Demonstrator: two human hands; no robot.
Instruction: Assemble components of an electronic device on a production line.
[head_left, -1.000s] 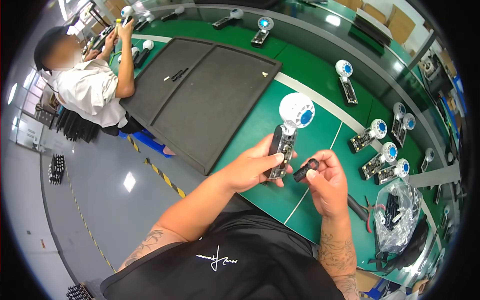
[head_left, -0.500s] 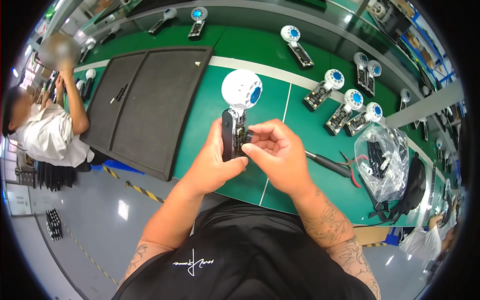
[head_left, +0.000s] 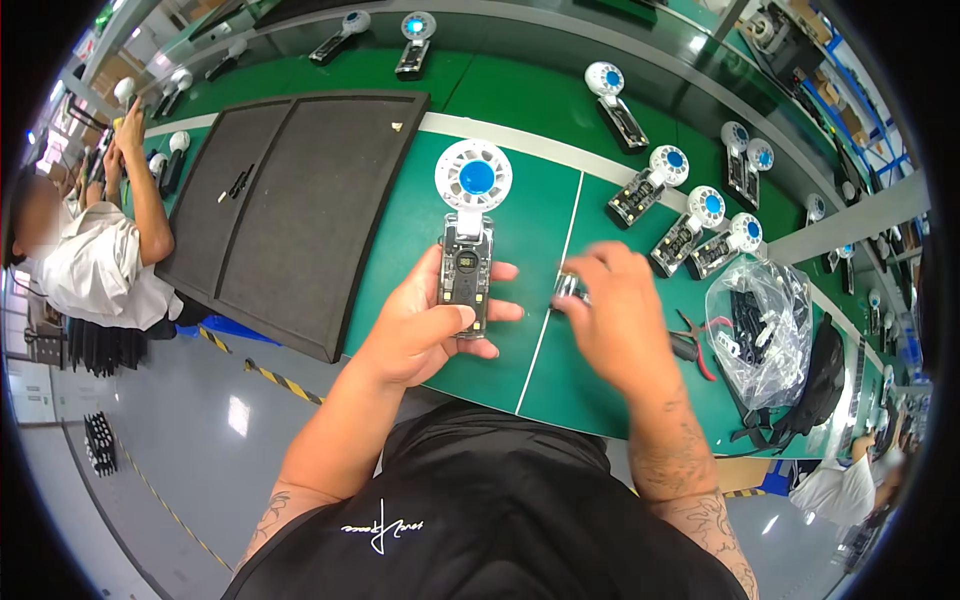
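My left hand [head_left: 405,330] is closed round the handle of a handheld fan [head_left: 466,270], thumb across its lower front. The fan stands upright, its round white head with a blue centre facing me. Its handle front shows a bare circuit board with a small lit display. To the right, above the green table, my right hand [head_left: 620,310] is closed in a pinch, partly blurred. Between its fingertips is a small dark, shiny piece [head_left: 570,289] whose kind I cannot make out. A black tool handle [head_left: 684,346] shows partly from behind that hand.
Red-handled pliers [head_left: 707,362] and a clear plastic bag of small parts [head_left: 765,330] lie at the right. Several opened fans [head_left: 690,230] rest farther back. A black framed panel [head_left: 300,200] covers the left of the green table [head_left: 400,265]. Another person [head_left: 100,240] works at the far left.
My right hand has moved away from the fan to the right, over the tool. The fan has turned so its blue-centred face and board now face me.
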